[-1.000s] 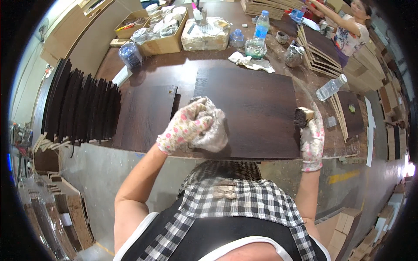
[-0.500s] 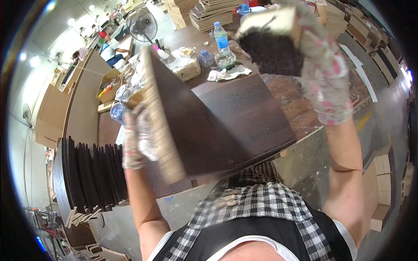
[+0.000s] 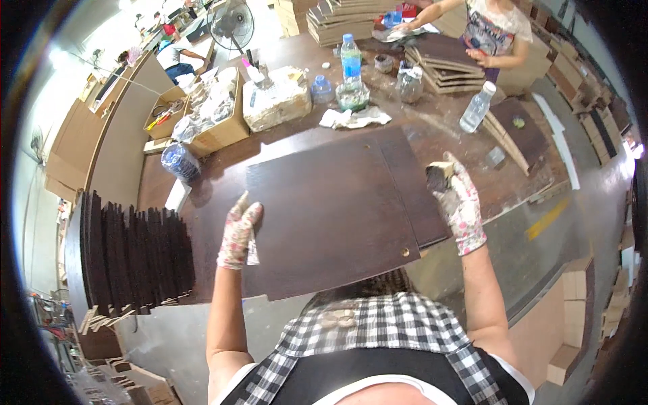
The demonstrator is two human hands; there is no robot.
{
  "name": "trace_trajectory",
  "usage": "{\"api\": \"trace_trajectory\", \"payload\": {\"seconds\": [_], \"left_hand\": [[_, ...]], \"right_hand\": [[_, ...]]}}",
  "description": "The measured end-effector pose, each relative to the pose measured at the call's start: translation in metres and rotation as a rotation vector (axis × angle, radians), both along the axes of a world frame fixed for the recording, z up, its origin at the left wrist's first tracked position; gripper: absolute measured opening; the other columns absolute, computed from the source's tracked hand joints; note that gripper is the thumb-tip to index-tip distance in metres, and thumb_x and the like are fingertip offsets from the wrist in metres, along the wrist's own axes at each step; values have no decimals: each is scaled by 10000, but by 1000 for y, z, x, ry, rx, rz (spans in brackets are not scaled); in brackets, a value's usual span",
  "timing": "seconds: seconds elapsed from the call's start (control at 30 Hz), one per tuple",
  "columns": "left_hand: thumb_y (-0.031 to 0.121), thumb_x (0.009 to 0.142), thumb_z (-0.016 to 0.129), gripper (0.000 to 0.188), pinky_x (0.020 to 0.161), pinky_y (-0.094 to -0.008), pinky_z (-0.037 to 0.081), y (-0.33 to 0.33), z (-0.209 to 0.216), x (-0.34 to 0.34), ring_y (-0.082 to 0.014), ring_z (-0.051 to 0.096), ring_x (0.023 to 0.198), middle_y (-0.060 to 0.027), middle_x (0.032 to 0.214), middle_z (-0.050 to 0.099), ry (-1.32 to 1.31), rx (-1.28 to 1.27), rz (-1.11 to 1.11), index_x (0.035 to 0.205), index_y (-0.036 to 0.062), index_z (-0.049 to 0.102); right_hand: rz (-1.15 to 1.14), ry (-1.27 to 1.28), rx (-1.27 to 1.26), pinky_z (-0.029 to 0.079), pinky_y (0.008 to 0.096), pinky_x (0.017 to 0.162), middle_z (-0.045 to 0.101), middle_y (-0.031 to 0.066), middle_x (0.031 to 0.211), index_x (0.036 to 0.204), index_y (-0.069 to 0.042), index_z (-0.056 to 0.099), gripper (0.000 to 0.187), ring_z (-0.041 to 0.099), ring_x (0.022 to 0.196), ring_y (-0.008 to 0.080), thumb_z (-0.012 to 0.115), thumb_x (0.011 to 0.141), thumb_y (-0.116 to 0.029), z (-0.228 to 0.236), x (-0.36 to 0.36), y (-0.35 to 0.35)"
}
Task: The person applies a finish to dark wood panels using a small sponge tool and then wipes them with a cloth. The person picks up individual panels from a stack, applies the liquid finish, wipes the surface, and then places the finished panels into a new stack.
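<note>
A dark brown flat panel (image 3: 324,209) with a small round hole near its front right corner lies level before me, overlapping another dark panel (image 3: 417,182) whose right part sticks out. My left hand (image 3: 237,233), in a floral-patterned glove, is at the upper panel's left edge, with fingers apart; whether it touches the edge I cannot tell. My right hand (image 3: 463,206), gloved alike, is closed around a cream sponge (image 3: 437,174) with a dark-stained face, just off the lower panel's right edge. The fingers hide part of the sponge.
At left, several dark panels (image 3: 138,256) stand packed on edge. Along the back are a cardboard box (image 3: 219,128), a wrapped block (image 3: 280,104), a water bottle (image 3: 350,61) and a fan (image 3: 231,27). A clear bottle (image 3: 478,106) stands right; a co-worker (image 3: 496,34) handles stacked boards (image 3: 445,64).
The panel my left hand held tilted up now lies flat. My right hand has come down and nearer with the sponge. My left hand has let go, its fingers now apart.
</note>
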State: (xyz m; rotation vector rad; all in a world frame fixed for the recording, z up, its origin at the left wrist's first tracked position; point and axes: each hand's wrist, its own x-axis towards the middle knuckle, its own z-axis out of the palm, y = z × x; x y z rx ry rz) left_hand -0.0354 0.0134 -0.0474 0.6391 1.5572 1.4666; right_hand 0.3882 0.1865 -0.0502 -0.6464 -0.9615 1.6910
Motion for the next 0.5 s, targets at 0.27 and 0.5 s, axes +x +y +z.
{"api": "trace_trajectory", "payload": {"seconds": [0.27, 0.5], "left_hand": [[200, 958, 688, 539, 731, -266, 513, 27, -32, 26, -133, 631, 790, -47, 927, 683, 606, -97, -95, 1431, 2, 522], [364, 934, 689, 477, 720, -407, 536, 23, 3, 56, -331, 700, 766, -154, 817, 708, 1111, -270, 1, 1346, 134, 621]], "right_hand": [[17, -934, 696, 493, 330, 997, 676, 90, 1240, 1319, -51, 620, 405, 638, 1129, 204, 673, 921, -102, 54, -36, 99], [348, -1007, 931, 491, 367, 976, 681, 114, 1151, 1210, -54, 663, 340, 643, 1114, 244, 696, 902, -197, 45, -146, 123]]}}
